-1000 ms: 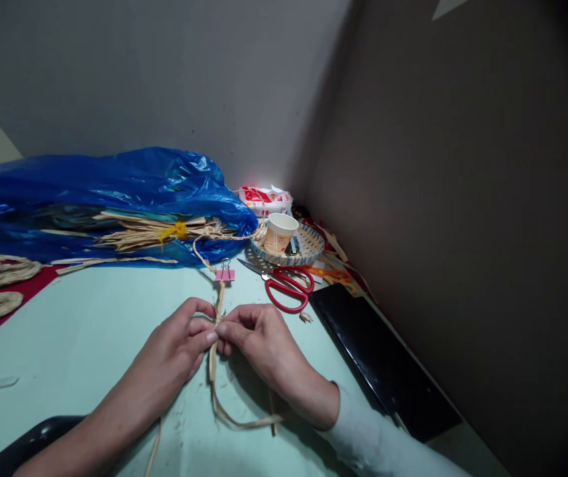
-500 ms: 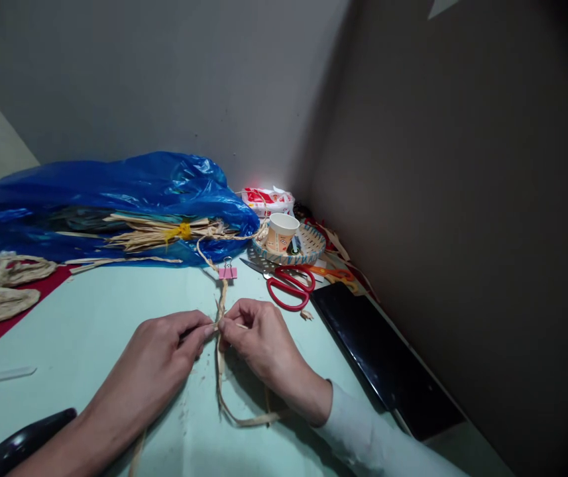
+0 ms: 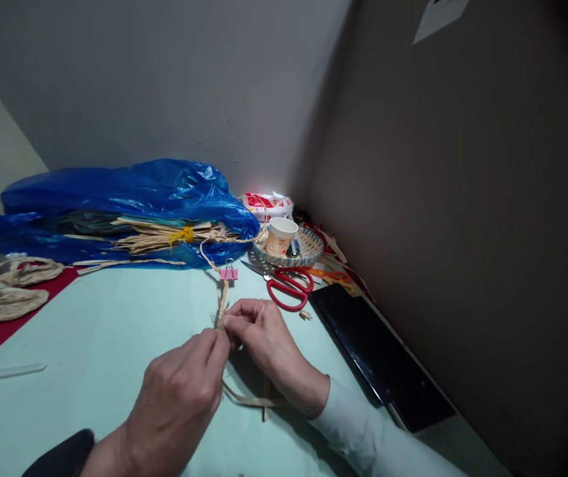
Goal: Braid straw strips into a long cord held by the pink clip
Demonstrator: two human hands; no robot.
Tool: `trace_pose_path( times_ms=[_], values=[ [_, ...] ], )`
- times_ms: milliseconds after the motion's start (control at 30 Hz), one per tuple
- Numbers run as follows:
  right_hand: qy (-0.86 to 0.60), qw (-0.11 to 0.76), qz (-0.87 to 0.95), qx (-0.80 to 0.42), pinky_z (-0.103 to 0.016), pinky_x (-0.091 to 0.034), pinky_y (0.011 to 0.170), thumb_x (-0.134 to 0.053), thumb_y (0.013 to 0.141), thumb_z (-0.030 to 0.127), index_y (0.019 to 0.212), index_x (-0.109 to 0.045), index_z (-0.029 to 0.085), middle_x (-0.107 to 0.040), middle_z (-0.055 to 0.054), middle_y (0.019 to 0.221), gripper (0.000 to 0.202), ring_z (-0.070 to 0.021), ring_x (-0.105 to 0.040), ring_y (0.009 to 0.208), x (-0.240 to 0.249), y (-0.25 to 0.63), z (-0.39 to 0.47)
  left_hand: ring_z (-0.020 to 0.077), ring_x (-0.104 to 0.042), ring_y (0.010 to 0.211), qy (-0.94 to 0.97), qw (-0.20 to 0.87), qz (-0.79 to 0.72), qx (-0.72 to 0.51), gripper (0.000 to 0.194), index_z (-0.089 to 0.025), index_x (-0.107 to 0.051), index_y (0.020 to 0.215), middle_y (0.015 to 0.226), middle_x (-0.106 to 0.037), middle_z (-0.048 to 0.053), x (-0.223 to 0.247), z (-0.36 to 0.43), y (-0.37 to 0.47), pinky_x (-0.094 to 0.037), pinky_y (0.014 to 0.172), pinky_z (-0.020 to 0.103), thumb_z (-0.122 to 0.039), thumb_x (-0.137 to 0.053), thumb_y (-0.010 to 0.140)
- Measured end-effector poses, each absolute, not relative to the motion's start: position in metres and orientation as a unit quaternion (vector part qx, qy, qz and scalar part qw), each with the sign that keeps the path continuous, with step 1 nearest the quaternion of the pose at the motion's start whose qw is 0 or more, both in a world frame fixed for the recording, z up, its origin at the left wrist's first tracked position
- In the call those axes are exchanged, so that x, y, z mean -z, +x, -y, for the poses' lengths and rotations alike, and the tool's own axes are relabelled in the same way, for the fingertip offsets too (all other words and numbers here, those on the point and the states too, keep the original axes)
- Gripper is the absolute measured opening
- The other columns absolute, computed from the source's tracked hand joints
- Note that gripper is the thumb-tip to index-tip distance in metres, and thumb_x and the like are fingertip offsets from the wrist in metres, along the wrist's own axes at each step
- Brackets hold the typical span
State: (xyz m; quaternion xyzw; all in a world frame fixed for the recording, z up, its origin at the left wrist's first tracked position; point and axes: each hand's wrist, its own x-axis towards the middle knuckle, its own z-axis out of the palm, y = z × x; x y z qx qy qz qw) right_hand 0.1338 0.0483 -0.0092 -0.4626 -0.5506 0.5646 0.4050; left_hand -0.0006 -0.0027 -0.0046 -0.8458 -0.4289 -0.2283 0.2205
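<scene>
- The cord [image 3: 225,293] is running from the pink clip [image 3: 228,273] toward the person, its near end disappearing between the hands; more cord is winding off beyond the clip.
- It is looking light, dry and fibrous, so it is probably bending easily and giving rough, non-slip purchase, with its flat strips likely splitting or fraying under hard pulling.
- The best hold is probably lying just nearer than the clip, with finger pads pressing flat across the strips.
- The right hand [image 3: 258,334] is pinching the cord between thumb and forefinger, near the clip on its near side.
- The left hand [image 3: 184,391] is resting farther from the clip, touching the right fingertips, its fingers curling and pressing together at the cord's near end; its thumb is hiding, so I cannot tell which strip it is holding.
- A loose strip [image 3: 246,401] is looping under the right wrist, well nearer than the clip, possibly snagging there.
- The scissors [image 3: 288,289] are lying right of the clip, blades pointing back toward it: a sharp edge near the cord.
- The black slab [image 3: 378,351] is edging the space farther right.
- The basket [image 3: 316,257] and blue bag [image 3: 114,185] are bounding the room beyond the clip.
- The table [image 3: 129,305] is offering its widest stretch left of the clip.
</scene>
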Motion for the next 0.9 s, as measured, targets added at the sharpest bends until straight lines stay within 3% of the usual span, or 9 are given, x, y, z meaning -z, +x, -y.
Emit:
trace_pose_path(
  times_ms=[233, 333, 400, 467, 567, 667, 733, 800, 900],
  values=[
    [-0.427, 0.404, 0.43, -0.685, -0.023, -0.025, 0.051, -0.067, 0.071, 0.022, 0.066, -0.062, 0.013, -0.049, 0.004, 0.052, 0.012, -0.0077, -0.037, 0.05, 0.0, 0.137, -0.046, 0.0212, -0.068, 0.05, -0.848, 0.339, 0.364, 0.185, 0.041, 0.004, -0.075, 0.086, 0.063, -0.072, 0.014, -0.005, 0.005, 0.007, -0.049, 0.048, 0.03, 0.014, -0.036, 0.078],
    [-0.415, 0.417, 0.426, -0.688, -0.022, -0.024, 0.051, -0.071, 0.069, 0.023, 0.065, -0.062, 0.013, -0.048, 0.005, 0.052, 0.014, -0.0066, -0.035, 0.049, -0.001, 0.138, -0.044, 0.0213, -0.065, 0.047, -0.85, 0.337, 0.369, 0.167, 0.043, 0.007, -0.074, 0.092, 0.059, -0.071, 0.014, 0.0, 0.01, 0.006, -0.048, 0.046, 0.031, 0.015, -0.035, 0.076],
    [-0.409, 0.418, 0.41, -0.7, -0.022, -0.026, 0.051, -0.073, 0.067, 0.024, 0.067, -0.062, 0.013, -0.055, 0.002, 0.055, 0.016, -0.0072, -0.04, 0.05, -0.001, 0.139, -0.044, 0.0227, -0.066, 0.051, -0.863, 0.294, 0.368, 0.181, 0.04, 0.003, -0.075, 0.097, 0.065, -0.072, 0.015, 0.005, 0.014, 0.004, -0.049, 0.05, 0.033, 0.009, -0.038, 0.081],
    [-0.408, 0.414, 0.398, -0.709, -0.022, -0.025, 0.048, -0.073, 0.067, 0.026, 0.068, -0.061, 0.013, -0.062, -0.001, 0.062, 0.018, -0.0068, -0.041, 0.048, -0.001, 0.139, -0.044, 0.0241, -0.067, 0.061, -0.878, 0.176, 0.386, 0.222, 0.031, -0.008, -0.075, 0.097, 0.073, -0.073, 0.013, 0.007, 0.016, 0.0, -0.051, 0.058, 0.034, -0.005, -0.046, 0.088],
    [-0.41, 0.418, 0.409, -0.7, -0.023, -0.016, 0.044, -0.073, 0.068, 0.028, 0.067, -0.062, 0.013, -0.062, 0.0, 0.062, 0.019, -0.0041, -0.03, 0.043, 0.0, 0.14, -0.046, 0.0224, -0.067, 0.073, -0.808, -0.086, 0.492, 0.313, 0.021, -0.021, -0.071, 0.082, 0.079, -0.072, 0.007, 0.0, 0.005, -0.009, -0.05, 0.071, 0.033, -0.025, -0.053, 0.092],
    [-0.401, 0.423, 0.393, -0.712, -0.022, -0.018, 0.045, -0.074, 0.066, 0.029, 0.066, -0.062, 0.013, -0.061, 0.001, 0.06, 0.02, -0.0042, -0.031, 0.045, 0.001, 0.139, -0.047, 0.023, -0.066, 0.076, -0.603, -0.32, 0.623, 0.381, 0.018, -0.022, -0.069, 0.083, 0.082, -0.073, 0.005, -0.01, -0.017, -0.016, -0.05, 0.072, 0.033, -0.04, -0.067, 0.083],
    [-0.392, 0.421, 0.37, -0.729, -0.022, -0.022, 0.047, -0.075, 0.063, 0.03, 0.066, -0.062, 0.013, -0.061, 0.0, 0.06, 0.022, -0.0054, -0.039, 0.047, 0.001, 0.139, -0.047, 0.0234, -0.067, 0.085, -0.491, -0.537, 0.565, 0.388, 0.028, -0.019, -0.069, 0.095, 0.086, -0.073, 0.005, -0.014, -0.03, -0.017, -0.052, 0.078, 0.032, -0.04, -0.075, 0.077],
    [-0.383, 0.422, 0.364, -0.737, -0.022, -0.022, 0.048, -0.076, 0.061, 0.032, 0.067, -0.061, 0.014, -0.061, 0.0, 0.06, 0.024, -0.0062, -0.042, 0.048, 0.002, 0.139, -0.047, 0.0169, -0.065, 0.076, -0.421, -0.655, 0.506, 0.371, 0.032, -0.016, -0.069, 0.093, 0.081, -0.07, 0.003, -0.014, -0.039, -0.017, -0.051, 0.071, 0.026, -0.036, -0.082, 0.072],
    [-0.389, 0.417, 0.385, -0.726, -0.022, -0.02, 0.047, -0.076, 0.062, 0.033, 0.066, -0.061, 0.014, -0.06, 0.0, 0.061, 0.025, -0.0052, -0.037, 0.046, 0.002, 0.14, -0.047, 0.0044, -0.046, 0.053, -0.404, -0.698, 0.481, 0.344, 0.028, -0.012, -0.069, 0.08, 0.072, -0.064, 0.0, -0.011, -0.046, -0.019, -0.036, 0.05, 0.016, -0.032, -0.086, 0.069]
  ],
)
